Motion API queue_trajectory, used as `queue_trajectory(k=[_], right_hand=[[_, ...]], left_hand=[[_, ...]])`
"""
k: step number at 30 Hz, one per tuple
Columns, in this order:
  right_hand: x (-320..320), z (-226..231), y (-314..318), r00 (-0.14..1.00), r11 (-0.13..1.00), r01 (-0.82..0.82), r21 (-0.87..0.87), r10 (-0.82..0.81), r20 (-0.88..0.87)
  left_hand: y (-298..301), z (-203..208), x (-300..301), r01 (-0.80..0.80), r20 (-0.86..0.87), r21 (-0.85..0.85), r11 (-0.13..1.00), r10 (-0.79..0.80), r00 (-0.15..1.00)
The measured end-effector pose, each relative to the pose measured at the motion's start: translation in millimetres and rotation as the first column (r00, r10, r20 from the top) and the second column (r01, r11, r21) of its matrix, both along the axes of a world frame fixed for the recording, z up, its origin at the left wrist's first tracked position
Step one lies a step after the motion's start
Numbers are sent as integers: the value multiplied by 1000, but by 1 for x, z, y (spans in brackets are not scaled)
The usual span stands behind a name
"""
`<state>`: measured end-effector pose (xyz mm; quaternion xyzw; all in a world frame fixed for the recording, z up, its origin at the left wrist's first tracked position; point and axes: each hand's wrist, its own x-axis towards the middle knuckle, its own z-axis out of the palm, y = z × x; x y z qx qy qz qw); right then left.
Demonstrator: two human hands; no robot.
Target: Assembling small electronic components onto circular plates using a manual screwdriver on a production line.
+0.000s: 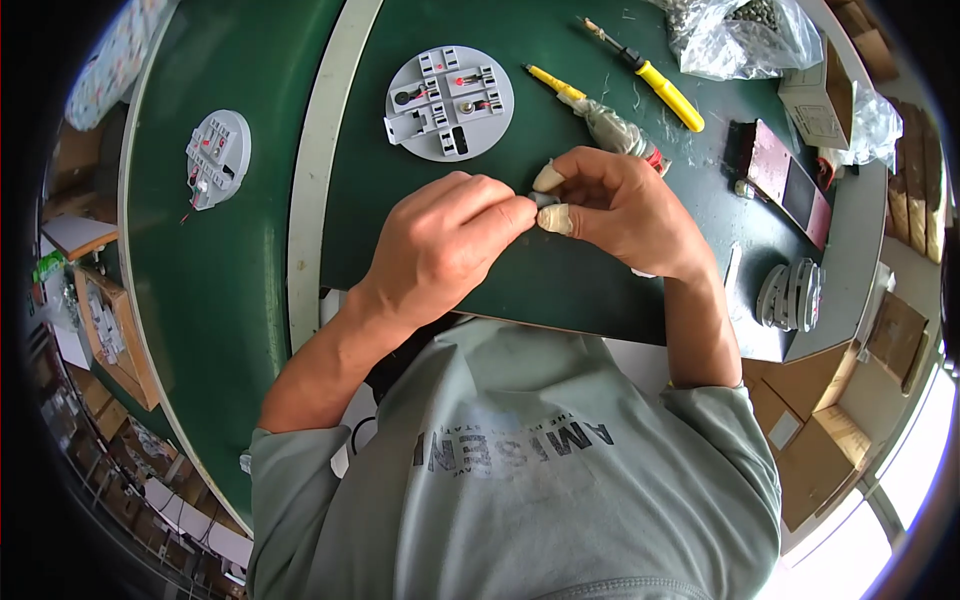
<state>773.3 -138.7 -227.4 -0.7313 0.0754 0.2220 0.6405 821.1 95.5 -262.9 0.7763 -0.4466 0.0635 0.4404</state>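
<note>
Over the green worktop, my two hands meet at a small grey piece (pixel 543 199), whose exact kind I cannot make out. My left hand (pixel 440 238) is closed, with thumb and forefinger pinched at the piece's left side. From the other side my right hand (pixel 632 212) grips it between thumb and forefinger, both wearing pale finger cots. Just beyond my left hand lies a round grey plastic base (pixel 472 135) with clips, slots, red and black wires and small fitted parts. Part of the grey piece is hidden by my fingertips.
A similar base (pixel 220 155) lies on the green strip at left, past a pale rail (pixel 318 170). Beyond my right hand are a yellow-handled tool (pixel 668 95), a tape-wrapped tool (pixel 615 128), a dark red box (pixel 785 180), stacked grey discs (pixel 790 295) and plastic bags (pixel 735 40).
</note>
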Motion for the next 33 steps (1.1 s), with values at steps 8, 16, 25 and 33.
queue_trajectory(k=[8,16,25,33], right_hand=[[-13,-3,11,845,832,59,-551,252,471],[-14,-2,2,773,805,63,-589,334,539],[-3,14,6,784,837,116,-534,253,567],[74,13,52,527,756,101,-647,511,680]], left_hand=[[-17,-8,-2,-146,-46,-28,989,145,988],[-13,6,12,-13,202,158,987,-19,979],[21,9,18,-232,37,1,973,232,972],[19,-8,47,-278,-110,1,961,276,955]])
